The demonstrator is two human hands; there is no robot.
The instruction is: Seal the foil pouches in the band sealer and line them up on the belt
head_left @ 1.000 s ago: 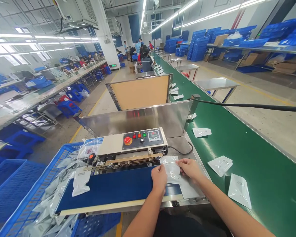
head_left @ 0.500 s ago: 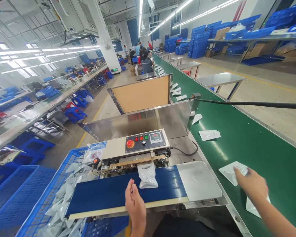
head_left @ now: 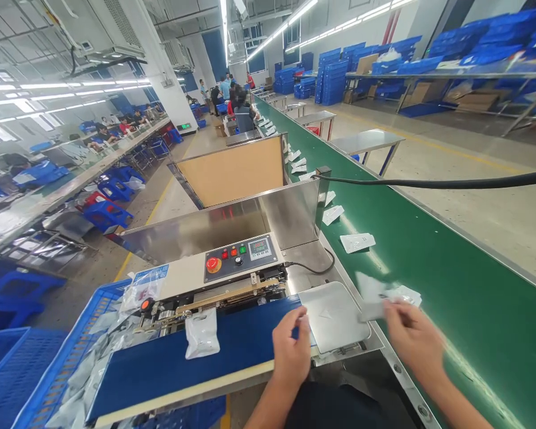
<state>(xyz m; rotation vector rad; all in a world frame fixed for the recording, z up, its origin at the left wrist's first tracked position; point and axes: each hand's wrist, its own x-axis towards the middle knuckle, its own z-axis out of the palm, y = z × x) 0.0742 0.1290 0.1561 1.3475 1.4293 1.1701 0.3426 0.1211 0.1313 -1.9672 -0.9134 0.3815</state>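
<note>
The right hand (head_left: pixel 413 333) pinches a seemingly light, soft, slippery pouch (head_left: pixel 370 295) by its right edge, the likely best hold; the empty left hand (head_left: pixel 291 345) curls, thumb and fingers apart.

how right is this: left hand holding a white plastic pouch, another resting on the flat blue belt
Not the left hand: the head view shows the right hand holding a white plastic pouch; another white pouch does rest on the flat blue belt.

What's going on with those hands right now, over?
Right fingers holding a blurred white pouch. Left fingers holding nothing visible, near the steel plate. Another pouch on the blue belt. Black cable farther off.
</note>
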